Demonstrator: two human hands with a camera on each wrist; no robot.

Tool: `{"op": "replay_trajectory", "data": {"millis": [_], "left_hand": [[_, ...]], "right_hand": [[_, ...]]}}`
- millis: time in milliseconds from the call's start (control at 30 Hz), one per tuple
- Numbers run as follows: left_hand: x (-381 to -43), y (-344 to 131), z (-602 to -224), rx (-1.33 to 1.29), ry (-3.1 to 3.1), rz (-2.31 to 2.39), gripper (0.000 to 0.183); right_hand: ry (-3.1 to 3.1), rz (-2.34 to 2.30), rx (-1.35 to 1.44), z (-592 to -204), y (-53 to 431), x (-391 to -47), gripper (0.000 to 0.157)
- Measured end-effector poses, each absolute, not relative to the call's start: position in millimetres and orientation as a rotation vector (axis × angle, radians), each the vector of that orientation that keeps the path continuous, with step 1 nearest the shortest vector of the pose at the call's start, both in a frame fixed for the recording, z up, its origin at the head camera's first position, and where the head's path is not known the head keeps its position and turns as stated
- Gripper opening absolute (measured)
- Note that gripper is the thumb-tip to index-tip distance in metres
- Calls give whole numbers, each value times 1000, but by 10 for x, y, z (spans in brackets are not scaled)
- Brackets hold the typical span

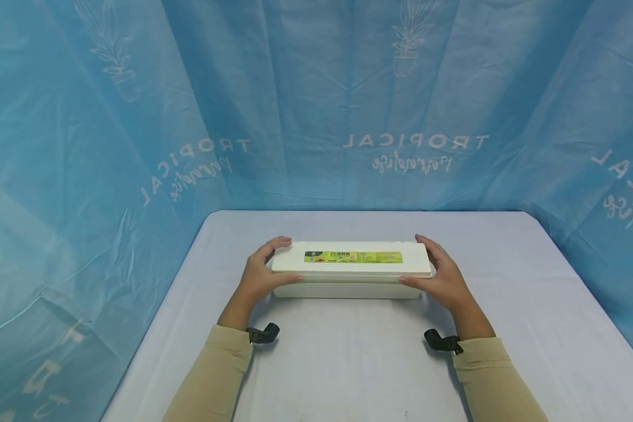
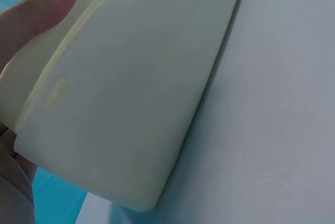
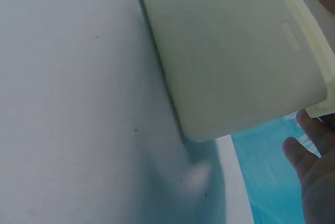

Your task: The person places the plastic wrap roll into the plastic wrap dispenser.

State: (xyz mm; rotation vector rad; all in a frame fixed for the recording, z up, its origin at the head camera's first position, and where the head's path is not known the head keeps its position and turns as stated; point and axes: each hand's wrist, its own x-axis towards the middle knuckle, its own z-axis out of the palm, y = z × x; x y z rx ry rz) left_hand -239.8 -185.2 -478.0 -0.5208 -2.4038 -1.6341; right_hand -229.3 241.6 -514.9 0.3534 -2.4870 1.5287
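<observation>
A long white box [image 1: 346, 291] lies across the table, its yellow-green label [image 1: 353, 257] facing up on the lid [image 1: 290, 262]. At the left end my left hand [image 1: 258, 273] grips the lid, thumb along the front edge and fingers at the back corner. My right hand [image 1: 443, 275] holds the right end the same way, thumb in front and fingers behind. In the right wrist view the box body [image 3: 235, 56] shows a pale yellowish band under the lid, whose corner sticks out past the body. The left wrist view shows the body [image 2: 131, 88] close up, with the left thumb on the lid.
The box rests on a table [image 1: 348, 363] with a white cover. Blue printed curtains [image 1: 316, 105] hang behind the table and at both sides. A black wrist camera [image 1: 264, 333] sits on the left wrist, another camera [image 1: 442, 341] on the right.
</observation>
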Motion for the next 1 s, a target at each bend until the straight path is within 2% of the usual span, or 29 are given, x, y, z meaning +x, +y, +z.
{"op": "replay_trajectory", "data": {"millis": [533,1000], "left_hand": [[-2348,-1852,-4833,-538,-2393,-1611,83],[-2310,-1847,-4814,-514,-2398,-1590,82]], "right_hand": [[-2398,1652,374,-5214,2378,-2245,115],[-2335,1715,372,-5237,2361,-2235,109]]}}
